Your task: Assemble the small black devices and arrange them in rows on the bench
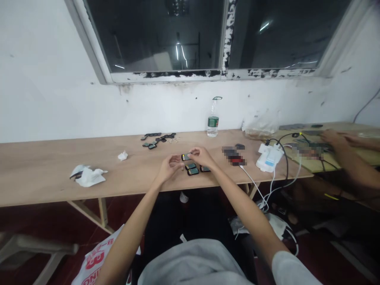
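Crumpled white tissues [88, 175] lie at the left of a long pale wooden bench [44, 166]. The left hand [168, 166], fingers curled and loosely open, meets the right hand [201, 155], which pinches a small dark rectangular device [186, 157] above three similar units [193, 170]. A clear plastic bottle [213, 119], apparently near-empty, stands by the wall. A co-worker's hand [332, 138] works at the right.

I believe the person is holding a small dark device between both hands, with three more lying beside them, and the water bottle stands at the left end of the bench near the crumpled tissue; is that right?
Not quite: in the head view the water bottle stands by the wall, beyond the right hand, far from the crumpled tissue. The small dark device, left hand and three more are as described.
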Demonstrator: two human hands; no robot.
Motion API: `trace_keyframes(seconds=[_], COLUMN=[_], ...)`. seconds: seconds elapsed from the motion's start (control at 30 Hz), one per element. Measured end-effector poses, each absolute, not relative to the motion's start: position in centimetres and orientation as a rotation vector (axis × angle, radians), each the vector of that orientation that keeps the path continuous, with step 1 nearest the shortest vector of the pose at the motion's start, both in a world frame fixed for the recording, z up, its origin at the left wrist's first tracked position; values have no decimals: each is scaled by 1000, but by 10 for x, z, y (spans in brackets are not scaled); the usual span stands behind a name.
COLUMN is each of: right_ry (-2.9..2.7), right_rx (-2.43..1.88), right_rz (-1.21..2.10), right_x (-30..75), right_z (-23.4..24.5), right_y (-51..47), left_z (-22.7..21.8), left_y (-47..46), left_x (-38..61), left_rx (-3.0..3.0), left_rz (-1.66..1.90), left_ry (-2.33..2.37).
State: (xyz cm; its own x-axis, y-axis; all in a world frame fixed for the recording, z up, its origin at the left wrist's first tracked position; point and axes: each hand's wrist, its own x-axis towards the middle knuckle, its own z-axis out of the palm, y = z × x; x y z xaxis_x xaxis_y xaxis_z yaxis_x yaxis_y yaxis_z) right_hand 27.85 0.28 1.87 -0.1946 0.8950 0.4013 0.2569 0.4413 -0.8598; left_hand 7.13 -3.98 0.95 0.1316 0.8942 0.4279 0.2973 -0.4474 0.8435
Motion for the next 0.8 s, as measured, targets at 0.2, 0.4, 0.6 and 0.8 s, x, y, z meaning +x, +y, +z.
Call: trace_keyframes(seconds=[0.2,0.4,0.6,0.8], right_ry=[-2053,-2158,-2031,-2136], right_rx=[-1345,-1389,-1428,-1501], right_rz=[629,547,374,575], right_x=[279,273,304,347], right_z=[17,6,5,-5], right_y=[52,51,52,54], left_z=[-8,-11,-9,-12], left_y=[-31,-29,-34,-30], left_x=[66,63,65,65], left_rx=[2113,2271,2333,2352], left_rz=[1051,906,902,859], left_ry=[1270,1223,1246,1291])
